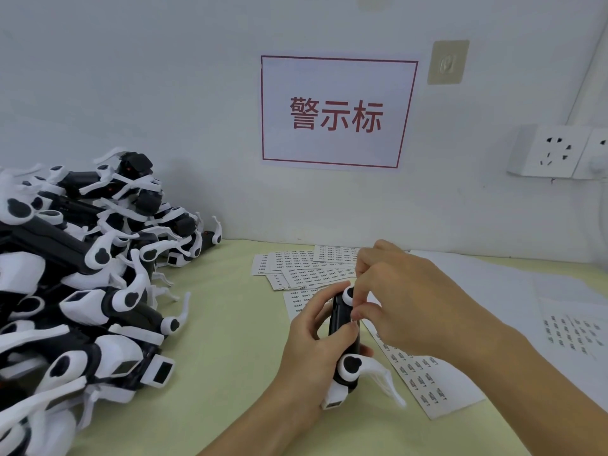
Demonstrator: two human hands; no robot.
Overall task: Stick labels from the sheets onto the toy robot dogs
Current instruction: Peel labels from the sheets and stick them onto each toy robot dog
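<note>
Both hands meet above the pale green surface (230, 324): the left hand (307, 337) grips a black-and-white toy robot dog (343, 343), and the right hand (398, 301) pinches its fingers (360, 312) against the dog's black body. Label sheets (306, 268) lie just behind and beside it, and a pile of robot dogs (82, 274) fills the left.

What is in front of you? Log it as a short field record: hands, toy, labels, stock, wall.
left hand: grips the toy robot dog held over the table
right hand: fingers pinched at the dog's black body
label sheets: spread flat behind and under the hands
unlabelled stock: pile of robot dogs at left
wall: red-framed sign, power socket
</note>
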